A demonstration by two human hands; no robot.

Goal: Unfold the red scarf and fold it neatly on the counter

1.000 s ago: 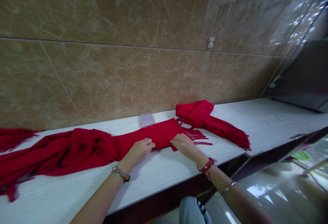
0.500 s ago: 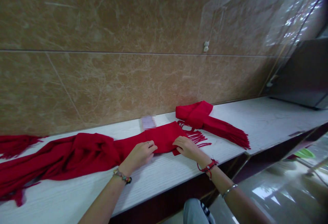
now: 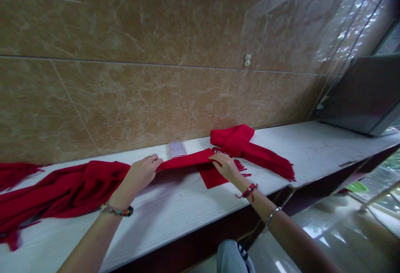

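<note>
A red scarf point(image 3: 187, 159) stretches between my two hands, its near edge lifted off the white counter. My left hand point(image 3: 144, 169), with a ring and a braided bracelet, is closed on that edge at the left. Near the fringed end, my right hand point(image 3: 225, 165) pinches the cloth between thumb and fingers. Below it, a flat red flap point(image 3: 211, 177) lies on the counter, with fringe showing behind the right hand. The fingertips of both hands are partly hidden by the cloth.
A crossed red scarf point(image 3: 237, 142) with fringe lies to the right by the wall. Bunched red cloth point(image 3: 71, 185) covers the left of the counter point(image 3: 178, 210). A blurred pale packet point(image 3: 177, 149) rests by the wall. A grey box-shaped appliance point(image 3: 362, 92) stands far right.
My left hand has moved left and up along the scarf, raising its near edge. My right hand has shifted slightly up, and the flat flap beneath is now exposed. The view has turned slightly.
</note>
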